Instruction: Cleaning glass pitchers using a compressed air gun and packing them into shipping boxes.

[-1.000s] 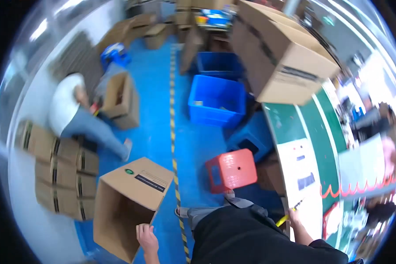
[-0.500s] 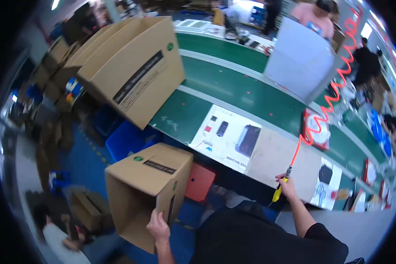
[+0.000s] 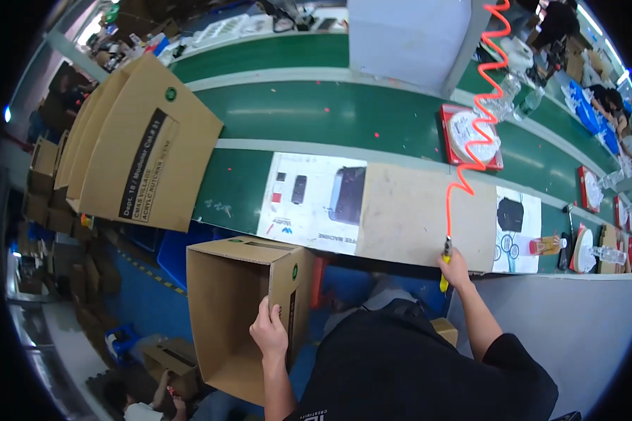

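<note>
My left hand is closed on the side edge of an open cardboard box, whose open end shows its bare brown inside. The box is off the worktable's front edge, to the left of my body. In my right hand is a yellow air gun, held at the table's front edge with its tip pointing down. A red coiled hose runs from its metal fitting up past the top of the view. My right fingers partly hide the gun.
Several open cardboard boxes stand nested at the table's left end. Flattened printed cardboard covers the near green table. Red trays with tape rolls and a bottle lie right. A blue bin stands below; another person sits lower left.
My view has swung right and down, so the table and nested boxes appear shifted left. The box in my left hand has turned, its opening facing me more. Both hands keep their holds.
</note>
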Demonstrator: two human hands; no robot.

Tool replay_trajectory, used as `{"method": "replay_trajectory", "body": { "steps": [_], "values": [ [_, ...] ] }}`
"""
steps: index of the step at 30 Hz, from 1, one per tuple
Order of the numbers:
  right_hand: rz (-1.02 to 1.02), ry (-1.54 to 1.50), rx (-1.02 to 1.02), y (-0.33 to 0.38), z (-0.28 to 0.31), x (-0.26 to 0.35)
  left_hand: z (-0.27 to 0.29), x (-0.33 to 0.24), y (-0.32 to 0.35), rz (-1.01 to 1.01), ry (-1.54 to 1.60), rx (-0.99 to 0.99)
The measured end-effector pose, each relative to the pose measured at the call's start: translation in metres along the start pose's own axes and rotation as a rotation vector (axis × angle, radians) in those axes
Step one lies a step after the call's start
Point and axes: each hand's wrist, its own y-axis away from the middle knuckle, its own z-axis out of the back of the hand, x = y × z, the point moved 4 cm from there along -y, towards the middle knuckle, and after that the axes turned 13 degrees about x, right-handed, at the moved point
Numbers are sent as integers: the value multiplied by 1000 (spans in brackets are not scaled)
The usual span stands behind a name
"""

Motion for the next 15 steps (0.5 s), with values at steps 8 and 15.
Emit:
{"method": "replay_trajectory", "body": {
  "steps": [8,15],
  "values": [
    [-69,67,65,-50,9,10,-17,-4,-28,191,72,253],
    [-176,140,69,-60,2,10,-20,-18,-40,138,12,434]
  ]
}}
